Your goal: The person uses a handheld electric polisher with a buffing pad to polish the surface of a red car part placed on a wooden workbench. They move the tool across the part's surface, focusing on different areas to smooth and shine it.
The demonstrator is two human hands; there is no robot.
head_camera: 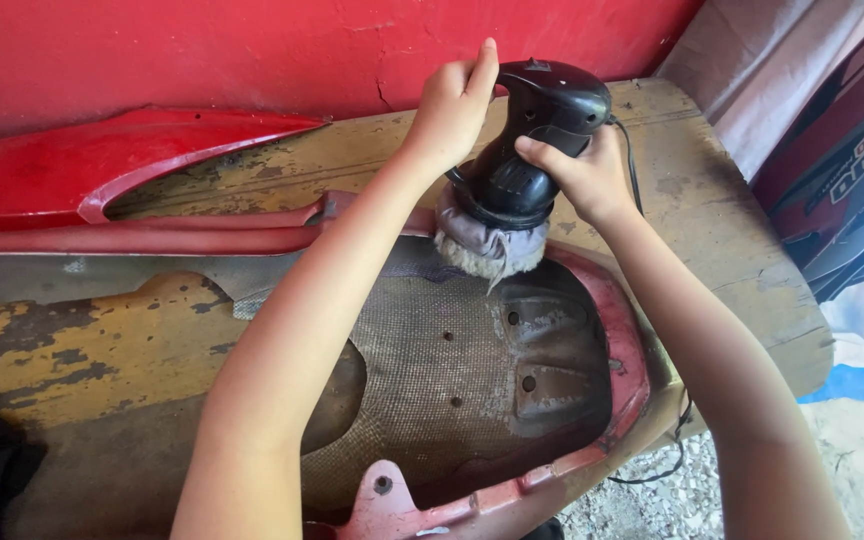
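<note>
Both hands closed on the black polisher [532, 135], left hand [452, 105] at its top grip, right hand [584, 175] round the body, soft pad [487, 250] pressed on the stiff red fairing panel [472, 390] (probably hefty, buzzy) atop the worn table [712, 230].

A worn wooden bench [722, 230] with peeling yellow paint carries a red fairing panel [472, 390], underside up, across it

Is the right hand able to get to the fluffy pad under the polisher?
Probably yes: the right hand grips the black polisher just above the fluffy pad, with nothing between them.
</note>
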